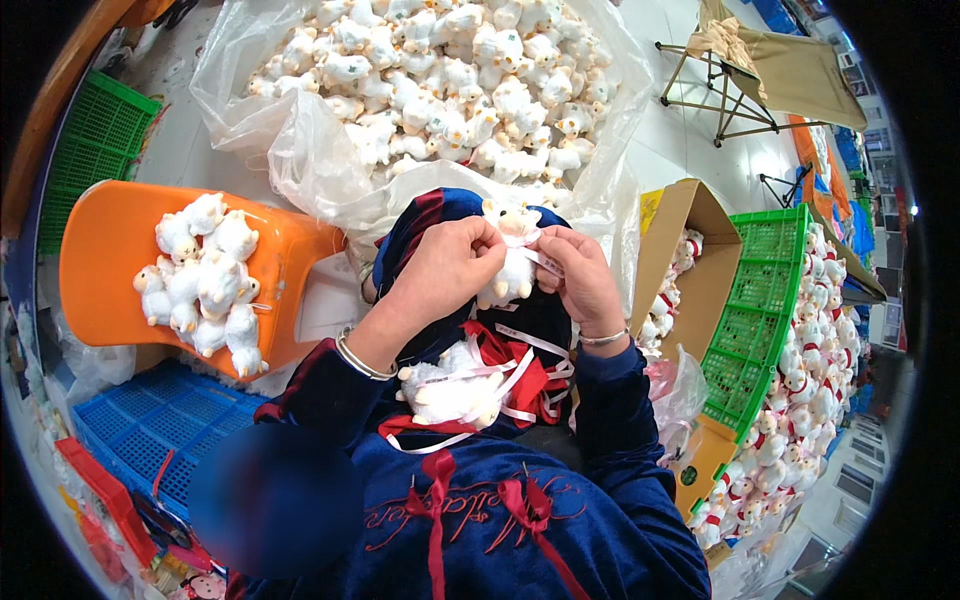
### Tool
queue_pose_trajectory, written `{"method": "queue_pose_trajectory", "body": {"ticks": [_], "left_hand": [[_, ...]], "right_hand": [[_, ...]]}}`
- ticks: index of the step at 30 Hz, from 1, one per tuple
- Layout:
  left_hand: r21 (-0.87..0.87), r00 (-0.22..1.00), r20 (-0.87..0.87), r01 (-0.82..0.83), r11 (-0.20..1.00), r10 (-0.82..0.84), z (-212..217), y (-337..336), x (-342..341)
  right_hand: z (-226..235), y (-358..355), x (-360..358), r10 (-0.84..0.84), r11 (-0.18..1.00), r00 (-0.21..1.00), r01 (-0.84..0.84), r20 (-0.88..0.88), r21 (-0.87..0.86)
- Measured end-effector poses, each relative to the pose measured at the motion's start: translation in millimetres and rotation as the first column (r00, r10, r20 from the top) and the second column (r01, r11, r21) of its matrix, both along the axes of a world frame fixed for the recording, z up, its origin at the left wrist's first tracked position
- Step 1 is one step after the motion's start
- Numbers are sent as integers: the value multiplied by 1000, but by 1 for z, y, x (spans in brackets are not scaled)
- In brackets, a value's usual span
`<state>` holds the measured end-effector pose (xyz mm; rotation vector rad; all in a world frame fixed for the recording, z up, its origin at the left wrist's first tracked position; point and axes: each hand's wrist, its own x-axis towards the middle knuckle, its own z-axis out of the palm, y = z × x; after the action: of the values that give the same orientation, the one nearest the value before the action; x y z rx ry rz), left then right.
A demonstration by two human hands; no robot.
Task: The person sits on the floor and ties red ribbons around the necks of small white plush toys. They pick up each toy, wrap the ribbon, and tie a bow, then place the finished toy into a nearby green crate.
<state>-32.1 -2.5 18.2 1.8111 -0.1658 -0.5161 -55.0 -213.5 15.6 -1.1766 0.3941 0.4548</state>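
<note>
From the wearer's head, one wide fisheye view looks steeply down and forward: left hand (450, 265) and right hand (583, 282) close, near centre; plastic bag (318, 160) farther ahead; straight edges bending rimward.

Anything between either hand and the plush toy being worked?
Nothing visible: the left hand pinches at the neck of the white plush toy, and the right hand holds its ribbon. The lap toy lies clear.

White plush toy (514, 272), face showing; pale ribbon (545, 263), at its neck

Red script lettering (478, 517) on blue top (625, 515); printed ribbon (546, 263).
</note>
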Motion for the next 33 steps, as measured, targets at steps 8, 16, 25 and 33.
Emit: {"method": "queue_pose_trajectory", "body": {"ticks": [8,16,25,33], "left_hand": [[-47,999,37,-33,998,35,0,-2,-2],[-74,999,31,-37,997,39,-2,-1,-3],[-78,1000,-17,-23,997,21,-6,4,-4],[-75,999,-40,-4,997,1,0,3,-3]], "right_hand": [[-9,2,-3,-5,999,999,7,52,-42],[-2,6,-2,-43,980,958,96,284,-176],[-1,2,2,160,947,935,-53,318,-318],[4,1,3,213,904,944,-92,252,-418]]}}
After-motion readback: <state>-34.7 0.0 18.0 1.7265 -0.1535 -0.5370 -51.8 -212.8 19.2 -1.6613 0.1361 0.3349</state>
